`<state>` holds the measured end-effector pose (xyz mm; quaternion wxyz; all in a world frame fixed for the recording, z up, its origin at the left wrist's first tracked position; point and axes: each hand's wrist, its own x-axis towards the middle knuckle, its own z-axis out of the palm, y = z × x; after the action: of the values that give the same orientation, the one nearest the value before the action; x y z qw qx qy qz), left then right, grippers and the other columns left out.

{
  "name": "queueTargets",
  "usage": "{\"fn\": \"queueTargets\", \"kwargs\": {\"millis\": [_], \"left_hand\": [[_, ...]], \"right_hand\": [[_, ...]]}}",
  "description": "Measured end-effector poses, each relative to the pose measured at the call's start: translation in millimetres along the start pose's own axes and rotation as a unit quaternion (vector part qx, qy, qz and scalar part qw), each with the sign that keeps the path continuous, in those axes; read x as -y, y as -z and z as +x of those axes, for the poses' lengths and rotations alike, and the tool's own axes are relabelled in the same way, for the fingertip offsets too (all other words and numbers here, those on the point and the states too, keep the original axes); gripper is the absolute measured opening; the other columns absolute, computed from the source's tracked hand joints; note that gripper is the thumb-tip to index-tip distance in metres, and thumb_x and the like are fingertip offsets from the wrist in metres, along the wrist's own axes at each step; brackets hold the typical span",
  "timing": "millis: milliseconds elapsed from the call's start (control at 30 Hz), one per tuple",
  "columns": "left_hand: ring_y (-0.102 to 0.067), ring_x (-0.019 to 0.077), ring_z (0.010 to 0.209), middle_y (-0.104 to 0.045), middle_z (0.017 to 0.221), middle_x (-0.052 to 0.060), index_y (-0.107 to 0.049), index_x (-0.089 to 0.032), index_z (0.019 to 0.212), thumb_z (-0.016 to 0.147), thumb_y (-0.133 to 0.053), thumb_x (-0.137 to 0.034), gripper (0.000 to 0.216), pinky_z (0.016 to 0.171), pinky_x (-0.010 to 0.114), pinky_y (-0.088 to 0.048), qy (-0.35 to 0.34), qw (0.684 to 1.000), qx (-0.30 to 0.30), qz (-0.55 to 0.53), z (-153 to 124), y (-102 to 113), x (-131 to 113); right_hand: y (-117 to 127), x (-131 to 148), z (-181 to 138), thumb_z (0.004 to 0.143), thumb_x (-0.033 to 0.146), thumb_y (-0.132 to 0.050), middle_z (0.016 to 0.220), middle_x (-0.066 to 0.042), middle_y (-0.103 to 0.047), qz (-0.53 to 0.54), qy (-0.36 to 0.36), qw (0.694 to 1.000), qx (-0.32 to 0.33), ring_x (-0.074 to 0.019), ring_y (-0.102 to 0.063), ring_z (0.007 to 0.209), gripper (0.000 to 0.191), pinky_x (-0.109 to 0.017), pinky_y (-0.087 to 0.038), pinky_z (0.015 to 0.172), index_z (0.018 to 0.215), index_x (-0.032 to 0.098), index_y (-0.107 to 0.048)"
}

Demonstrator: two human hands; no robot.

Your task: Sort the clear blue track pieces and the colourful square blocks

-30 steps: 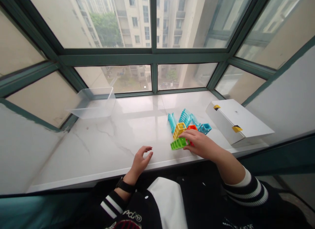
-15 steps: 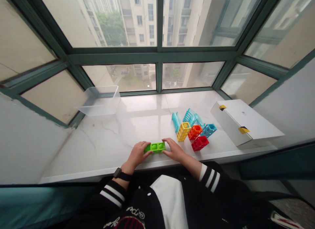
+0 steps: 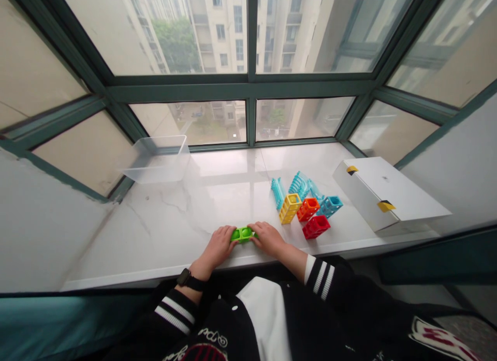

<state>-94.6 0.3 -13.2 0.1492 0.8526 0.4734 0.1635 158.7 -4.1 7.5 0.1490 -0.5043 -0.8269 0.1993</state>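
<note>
A green plastic block [image 3: 242, 234] with round holes lies on the white marble sill [image 3: 186, 216] near its front edge. My left hand [image 3: 216, 247] grips its left end and my right hand [image 3: 267, 239] grips its right end, fingers curled over it. To the right stand a yellow block [image 3: 289, 207], an orange block [image 3: 308, 208], a red block [image 3: 316, 226] and a light blue block [image 3: 330, 205]. Behind them lie several teal ribbed pieces [image 3: 298, 185].
A clear plastic tub [image 3: 159, 159] sits at the back left of the sill by the window frame. A white cardboard box [image 3: 388, 195] with yellow tape lies at the right end. Window glass surrounds the sill on three sides.
My right hand carried the green block from the pile leftward to the front middle of the sill. My left hand closed on its other end, and both hands now cover more of it.
</note>
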Motion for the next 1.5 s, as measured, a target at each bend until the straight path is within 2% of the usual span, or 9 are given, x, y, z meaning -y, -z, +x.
{"fn": "queueTargets", "kwargs": {"millis": [133,333,667,767,967,1100,1233,1367,1500], "left_hand": [[-0.060,0.0300,0.114,-0.064,0.129,0.013,-0.055,-0.025,0.139,0.099,-0.060,-0.029,0.040,0.103,0.047,-0.049,0.013,0.999,-0.001,0.044,0,-2,3],[-0.062,0.0289,0.097,-0.063,0.113,0.013,-0.058,-0.026,0.143,0.101,-0.058,-0.038,0.043,0.087,0.040,-0.051,0.144,0.981,-0.036,0.127,9,12,21],[-0.067,0.0318,0.091,-0.076,0.098,0.013,-0.053,-0.026,0.153,0.104,-0.053,-0.034,0.050,0.081,0.039,-0.048,0.145,0.980,-0.022,0.138,96,11,18],[-0.068,0.0311,0.089,-0.075,0.090,0.012,-0.045,-0.024,0.159,0.103,-0.056,-0.037,0.059,0.082,0.038,-0.047,0.150,0.978,-0.026,0.146,109,10,16],[-0.068,0.0324,0.095,-0.074,0.098,0.015,-0.029,-0.015,0.166,0.098,-0.063,-0.037,0.078,0.084,0.039,-0.048,0.173,0.969,-0.018,0.176,76,23,29],[-0.066,0.0351,0.107,-0.071,0.116,0.018,-0.041,-0.016,0.159,0.096,-0.063,-0.026,0.069,0.095,0.047,-0.049,0.178,0.965,-0.025,0.189,33,35,34],[-0.060,0.0355,0.123,-0.065,0.133,0.018,-0.061,-0.020,0.140,0.098,-0.062,-0.030,0.043,0.108,0.053,-0.048,0.090,0.983,-0.100,0.126,17,28,8],[-0.056,0.0289,0.135,-0.058,0.150,0.013,-0.057,-0.025,0.146,0.099,-0.055,-0.021,0.047,0.115,0.048,-0.049,-0.040,0.997,-0.060,0.040,37,2,-31],[-0.060,0.0265,0.128,-0.063,0.145,0.013,-0.052,-0.021,0.152,0.095,-0.054,-0.011,0.057,0.113,0.043,-0.049,-0.064,0.996,-0.009,0.061,60,-19,-49]], "right_hand": [[1,4,-1,0.100,0.031,-0.066,0.125,-0.012,-0.072,-0.024,-0.027,0.999,0.003,-0.0298,-0.063,0.114,0.045,-0.039,-0.049,0.100,0.144,0.023,-0.059],[-3,-4,-1,0.100,0.031,-0.066,0.129,-0.013,-0.072,-0.034,-0.072,0.997,-0.019,-0.0304,-0.064,0.115,0.045,-0.039,-0.048,0.100,0.144,0.022,-0.058],[2,-4,-2,0.101,0.032,-0.065,0.123,-0.012,-0.074,-0.044,-0.098,0.994,-0.032,-0.0298,-0.065,0.111,0.045,-0.038,-0.048,0.097,0.145,0.025,-0.058],[1,-6,-2,0.102,0.034,-0.064,0.121,-0.012,-0.073,-0.051,-0.099,0.993,-0.037,-0.0301,-0.065,0.110,0.046,-0.038,-0.048,0.096,0.147,0.026,-0.058],[-3,-9,-1,0.103,0.035,-0.062,0.117,-0.011,-0.072,-0.056,-0.106,0.992,-0.044,-0.0293,-0.064,0.107,0.046,-0.037,-0.048,0.094,0.149,0.028,-0.057],[-3,-8,5,0.105,0.036,-0.059,0.119,-0.013,-0.071,-0.052,-0.123,0.990,-0.044,-0.0308,-0.063,0.108,0.047,-0.038,-0.048,0.095,0.151,0.029,-0.055],[1,-4,18,0.106,0.036,-0.057,0.122,-0.014,-0.070,-0.065,-0.156,0.985,-0.036,-0.0296,-0.063,0.110,0.050,-0.038,-0.047,0.097,0.155,0.029,-0.051],[5,-3,22,0.106,0.036,-0.055,0.127,-0.014,-0.068,-0.070,-0.173,0.982,-0.039,-0.0290,-0.064,0.113,0.058,-0.037,-0.048,0.097,0.161,0.023,-0.040],[8,-8,6,0.105,0.033,-0.057,0.132,-0.016,-0.066,-0.044,-0.166,0.984,-0.050,-0.0278,-0.065,0.117,0.066,-0.036,-0.050,0.100,0.164,0.018,-0.033]]}}
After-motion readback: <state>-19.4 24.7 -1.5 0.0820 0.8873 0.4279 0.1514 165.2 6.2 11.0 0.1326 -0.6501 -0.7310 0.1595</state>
